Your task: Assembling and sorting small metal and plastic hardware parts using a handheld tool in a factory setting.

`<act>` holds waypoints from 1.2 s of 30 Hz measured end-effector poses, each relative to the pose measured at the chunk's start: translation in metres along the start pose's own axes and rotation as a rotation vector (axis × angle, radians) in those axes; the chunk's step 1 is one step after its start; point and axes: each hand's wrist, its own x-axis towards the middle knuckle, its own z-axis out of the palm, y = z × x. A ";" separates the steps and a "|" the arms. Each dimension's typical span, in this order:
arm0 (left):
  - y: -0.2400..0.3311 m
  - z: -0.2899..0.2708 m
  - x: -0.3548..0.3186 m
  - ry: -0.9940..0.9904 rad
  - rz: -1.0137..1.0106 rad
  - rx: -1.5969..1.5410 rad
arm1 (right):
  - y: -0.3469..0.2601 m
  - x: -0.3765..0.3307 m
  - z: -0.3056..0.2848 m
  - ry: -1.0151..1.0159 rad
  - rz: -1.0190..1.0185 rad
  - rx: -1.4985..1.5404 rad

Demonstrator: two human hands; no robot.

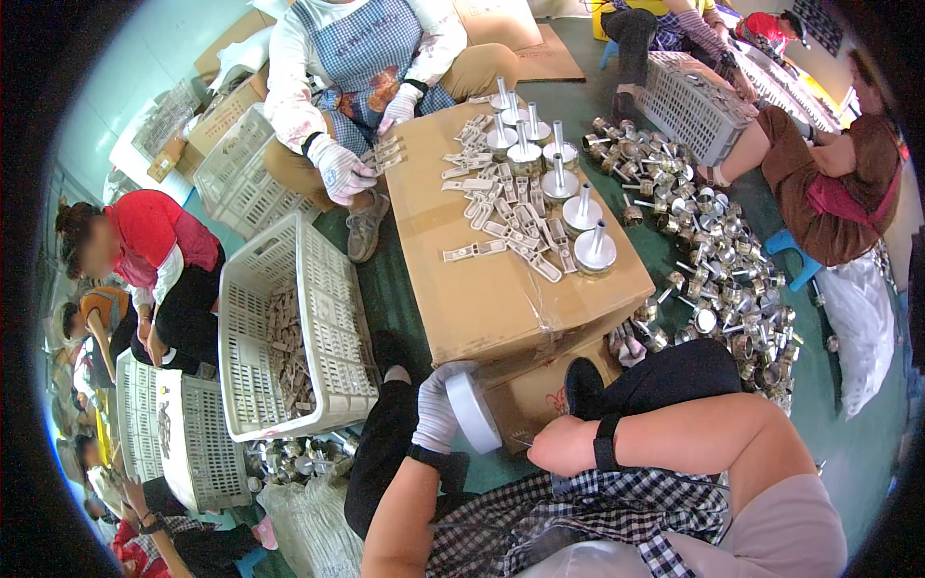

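Note:
My left hand (pixel 436 412), in a striped white glove, is closed on a round white thing with a broad rim (pixel 474 414), tilted on edge in front of the box; its kind I cannot make out. Close to its right side is my bare right hand (pixel 562 446), fingers curled, with something thin at the fingertips. Above both hands, a cardboard box (pixel 424 279) serves as a work surface. Several metal discs with upright tubes (pixel 594 249) stand on its right part. Grey plastic handle-like pieces (pixel 501 207) lie in a loose heap beside them.
Across the box sits a person whose gloved hand (pixel 339 171) holds grey pieces. A white crate (pixel 328 318) with more pieces stands left. Silvery metal parts (pixel 713 260) cover the floor at right, near a blue stool (pixel 795 258). Other people sit around the room.

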 end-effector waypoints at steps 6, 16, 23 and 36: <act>0.001 -0.001 0.001 -0.028 -0.068 -0.167 | -0.002 -0.002 -0.004 -0.006 0.011 -0.001; 0.003 -0.001 0.000 -0.031 -0.082 -0.168 | -0.003 -0.001 -0.006 -0.032 0.016 -0.015; -0.001 -0.003 0.001 -0.021 -0.034 -0.076 | -0.003 0.000 -0.004 -0.046 0.024 -0.029; 0.001 -0.005 -0.001 -0.090 -0.001 -0.041 | -0.002 0.000 -0.005 -0.049 0.032 -0.013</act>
